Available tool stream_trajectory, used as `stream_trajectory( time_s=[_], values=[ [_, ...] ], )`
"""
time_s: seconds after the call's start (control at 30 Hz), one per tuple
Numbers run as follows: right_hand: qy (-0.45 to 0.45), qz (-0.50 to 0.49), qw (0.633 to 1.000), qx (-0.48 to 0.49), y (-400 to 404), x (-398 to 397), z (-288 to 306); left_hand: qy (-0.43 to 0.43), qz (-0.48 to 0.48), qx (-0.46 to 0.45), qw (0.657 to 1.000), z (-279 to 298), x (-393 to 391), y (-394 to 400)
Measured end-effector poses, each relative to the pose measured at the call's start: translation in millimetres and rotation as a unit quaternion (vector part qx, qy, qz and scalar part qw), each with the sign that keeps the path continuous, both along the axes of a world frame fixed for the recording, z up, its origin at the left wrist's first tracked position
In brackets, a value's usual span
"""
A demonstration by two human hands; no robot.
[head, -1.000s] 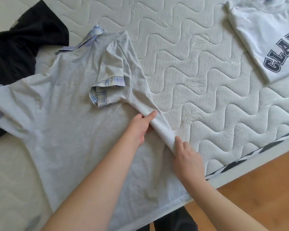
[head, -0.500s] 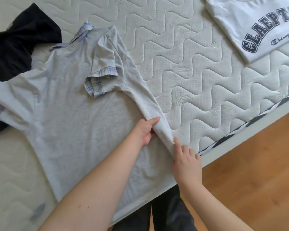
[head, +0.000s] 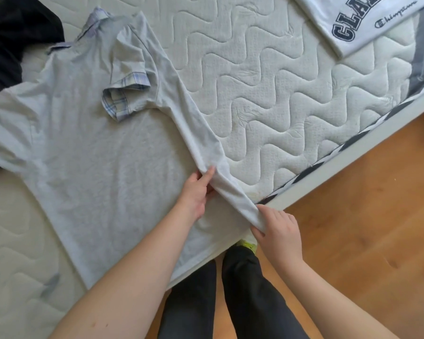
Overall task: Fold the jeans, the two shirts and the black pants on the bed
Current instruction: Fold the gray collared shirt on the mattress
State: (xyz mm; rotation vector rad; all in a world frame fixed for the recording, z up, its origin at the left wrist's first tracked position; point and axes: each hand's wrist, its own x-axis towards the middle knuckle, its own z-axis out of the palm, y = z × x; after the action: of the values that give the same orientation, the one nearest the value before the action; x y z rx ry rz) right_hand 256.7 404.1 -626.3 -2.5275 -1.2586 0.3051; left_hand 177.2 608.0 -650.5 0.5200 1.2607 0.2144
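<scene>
Shirt: grey shirt (head: 88, 167) flat on the mattress (head: 267, 94), right side folded over.
Left hand (head: 196, 192): pinching the fold.
Right hand (head: 277, 231): gripping the fold's lower end, fingers probably curled under.

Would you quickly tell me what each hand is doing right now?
Left hand: pinches the folded side edge of the grey shirt.
Right hand: grips the same fold lower down, near the hem.
</scene>
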Motion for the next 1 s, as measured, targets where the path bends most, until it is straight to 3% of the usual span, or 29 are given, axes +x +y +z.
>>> stream_trajectory(
  time_s=[0.1, 0.27, 0.43, 0.53, 0.6, 0.67, 0.77, 0.83, 1.0],
  values=[
    [0.065, -0.015, 0.998, 0.024, -8, -2, -3, -0.04, -0.05, -0.053, 0.997, 9, -4, -23],
    [0.261, -0.131, 0.956, -0.036, 0, 2, 0, -0.07, -0.003, -0.052, 0.996, 19, -3, -41],
    [0.217, -0.069, 0.972, -0.047, 9, 9, -6, 0.065, -0.044, 0.049, 0.996, 12, -4, -45],
    [0.197, -0.056, 0.977, -0.064, 4, 11, -4, 0.188, -0.09, 0.16, 0.965, 11, -10, -50],
    [0.179, -0.043, 0.981, -0.067, -1, 10, -6, 0.224, -0.113, 0.2, 0.947, 8, -13, -56],
    [0.172, -0.045, 0.982, -0.069, -6, 8, -9, 0.217, -0.109, 0.19, 0.951, 5, -13, -61],
    [0.207, -0.088, 0.97, -0.089, -6, 9, -9, 0.119, -0.073, 0.083, 0.987, 9, -7, -66],
    [0.229, -0.082, 0.964, -0.106, -7, 10, -10, 0.088, -0.113, 0.055, 0.988, 9, -8, -70],
    [0.248, -0.126, 0.958, -0.074, -17, 10, -8, 0.141, -0.188, 0.132, 0.963, 14, -15, -80]
  ],
)
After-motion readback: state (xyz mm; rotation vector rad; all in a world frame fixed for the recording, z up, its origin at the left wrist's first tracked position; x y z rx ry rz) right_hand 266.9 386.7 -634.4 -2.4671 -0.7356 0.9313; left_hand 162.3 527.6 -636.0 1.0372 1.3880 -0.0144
